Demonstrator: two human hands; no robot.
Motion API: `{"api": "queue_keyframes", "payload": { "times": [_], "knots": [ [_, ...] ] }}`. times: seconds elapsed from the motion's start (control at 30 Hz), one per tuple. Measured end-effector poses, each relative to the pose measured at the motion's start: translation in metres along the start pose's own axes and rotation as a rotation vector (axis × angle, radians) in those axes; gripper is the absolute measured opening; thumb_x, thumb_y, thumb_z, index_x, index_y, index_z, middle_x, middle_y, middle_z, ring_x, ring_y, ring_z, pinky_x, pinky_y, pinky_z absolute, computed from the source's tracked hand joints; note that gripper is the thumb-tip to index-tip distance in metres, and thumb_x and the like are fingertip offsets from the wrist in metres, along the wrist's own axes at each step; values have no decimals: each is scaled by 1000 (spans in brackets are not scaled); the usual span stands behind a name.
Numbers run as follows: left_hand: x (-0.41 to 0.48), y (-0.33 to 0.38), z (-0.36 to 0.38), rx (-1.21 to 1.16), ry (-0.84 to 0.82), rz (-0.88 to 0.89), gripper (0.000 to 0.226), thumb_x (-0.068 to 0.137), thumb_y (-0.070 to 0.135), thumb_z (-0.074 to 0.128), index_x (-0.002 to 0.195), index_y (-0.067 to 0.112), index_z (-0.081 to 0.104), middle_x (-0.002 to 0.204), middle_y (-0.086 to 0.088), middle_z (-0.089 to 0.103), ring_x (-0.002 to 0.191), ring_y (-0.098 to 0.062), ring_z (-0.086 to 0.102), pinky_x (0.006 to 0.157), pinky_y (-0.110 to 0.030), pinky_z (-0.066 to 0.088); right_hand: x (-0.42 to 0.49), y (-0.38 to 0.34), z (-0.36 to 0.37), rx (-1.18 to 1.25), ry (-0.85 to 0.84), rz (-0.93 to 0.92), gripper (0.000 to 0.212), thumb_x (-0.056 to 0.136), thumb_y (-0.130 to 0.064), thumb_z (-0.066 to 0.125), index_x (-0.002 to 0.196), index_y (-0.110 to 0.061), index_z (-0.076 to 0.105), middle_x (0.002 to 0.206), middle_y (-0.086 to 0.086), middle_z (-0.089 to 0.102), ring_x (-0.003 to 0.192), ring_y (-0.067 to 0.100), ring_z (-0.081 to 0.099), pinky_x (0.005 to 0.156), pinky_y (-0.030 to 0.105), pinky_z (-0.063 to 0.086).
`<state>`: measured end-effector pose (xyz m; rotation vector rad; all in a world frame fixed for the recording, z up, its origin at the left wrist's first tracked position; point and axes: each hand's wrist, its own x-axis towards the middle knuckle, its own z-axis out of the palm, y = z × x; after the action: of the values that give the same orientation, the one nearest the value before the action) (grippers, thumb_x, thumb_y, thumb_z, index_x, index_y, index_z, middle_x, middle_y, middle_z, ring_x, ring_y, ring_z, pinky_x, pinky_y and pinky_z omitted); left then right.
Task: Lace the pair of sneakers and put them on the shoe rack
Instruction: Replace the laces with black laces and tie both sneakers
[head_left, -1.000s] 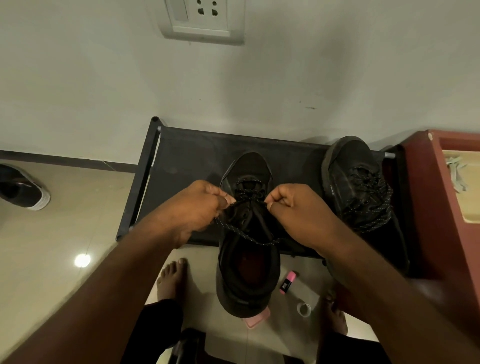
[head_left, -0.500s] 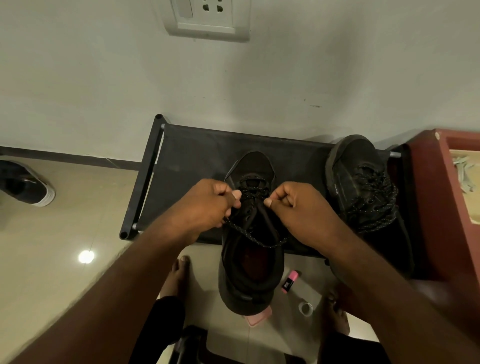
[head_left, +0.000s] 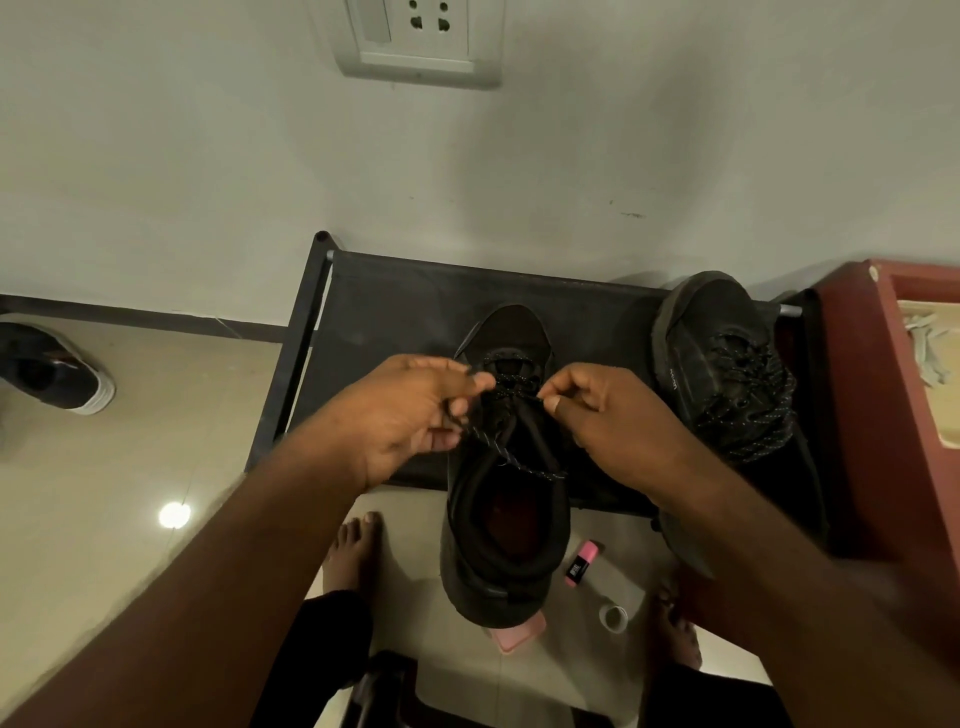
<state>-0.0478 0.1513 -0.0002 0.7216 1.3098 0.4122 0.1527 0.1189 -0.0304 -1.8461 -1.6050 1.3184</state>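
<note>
On the rack (head_left: 395, 322), toe toward the wall, one sneaker (head_left: 506, 545) overhangs the front edge. The left hand (head_left: 410, 415) pinches its lace (head_left: 511, 460) over the tongue; the right hand (head_left: 613, 421) pinches the lace's other end. The second sneaker (head_left: 722, 364) lies laced at the rack's right end.
</note>
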Motion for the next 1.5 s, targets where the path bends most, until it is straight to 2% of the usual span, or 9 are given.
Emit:
{"api": "queue_keyframes", "payload": {
  "times": [0.13, 0.23, 0.37, 0.57, 0.87, 1.1, 1.3, 1.43, 1.5],
  "knots": [
    [-2, 17, -14, -594, 62, 188, 13, 95, 14, 55, 83, 17, 57, 60, 6, 52, 59, -8, 59, 70, -26, 53, -3, 0, 0, -15, 27, 18, 8, 99, -21, 61, 93, -21, 66, 72, 10, 69, 58, 10, 60, 58, 20, 48],
    [6, 14, -40, -813, 356, 262, 24, 96, 10, 49, 74, 18, 48, 56, 6, 41, 44, -4, 41, 49, -19, 41, -6, -5, -8, 137, 32, 70, 7, 99, -19, 61, 97, -19, 67, 68, 5, 65, 50, 3, 53, 48, 14, 41],
    [11, 4, -60, -277, 771, 354, 18, 92, 12, 58, 110, 10, 60, 74, 2, 53, 53, -5, 48, 47, -20, 38, -6, -12, -21, 641, 68, 95, 19, 99, -5, 54, 109, -15, 66, 79, 2, 68, 51, 8, 45, 42, 21, 33],
    [5, 3, -56, 185, 1098, 613, 37, 87, 20, 59, 125, 21, 56, 125, 3, 47, 117, -12, 48, 98, -18, 42, -5, -18, -26, 845, 110, -4, 28, 98, 2, 47, 115, -14, 62, 98, 7, 73, 56, 13, 50, 45, 23, 36],
    [9, -13, 17, 794, 121, 862, 22, 88, 12, 70, 110, 17, 70, 106, 9, 66, 96, -1, 59, 82, -13, 45, -13, -34, -12, 272, 46, -268, 1, 97, -9, 62, 97, -10, 62, 79, 4, 75, 43, 14, 51, 45, 21, 41],
    [7, -5, 21, 30, 301, 413, 12, 97, 10, 58, 99, 20, 66, 88, 2, 76, 83, -9, 71, 73, -24, 56, -8, -16, -26, -62, 102, -214, 13, 100, -20, 58, 92, -22, 68, 67, -6, 63, 57, 1, 55, 54, 9, 41],
    [11, -5, 24, -304, 318, 190, 11, 98, 8, 56, 102, 14, 64, 91, -4, 75, 79, -15, 68, 66, -25, 56, -3, -9, -32, -25, 491, -159, 27, 97, -37, 61, 79, -17, 64, 67, -2, 60, 59, 3, 54, 55, 10, 42],
    [11, -3, 19, -107, 413, 393, 14, 98, 8, 57, 102, 18, 65, 94, -1, 74, 79, -13, 68, 62, -21, 55, -6, -10, -44, 7, 762, -93, 24, 99, -37, 58, 88, -17, 62, 80, -3, 64, 74, 12, 62, 73, 34, 55],
    [8, -2, 20, 195, 424, 630, 16, 96, 10, 62, 104, 20, 71, 91, 8, 74, 77, -6, 68, 63, -16, 54, -11, -21, -39, -35, 695, -189, 14, 99, -35, 59, 103, -22, 63, 94, -12, 64, 88, 2, 61, 82, 24, 54]
  ]
}}
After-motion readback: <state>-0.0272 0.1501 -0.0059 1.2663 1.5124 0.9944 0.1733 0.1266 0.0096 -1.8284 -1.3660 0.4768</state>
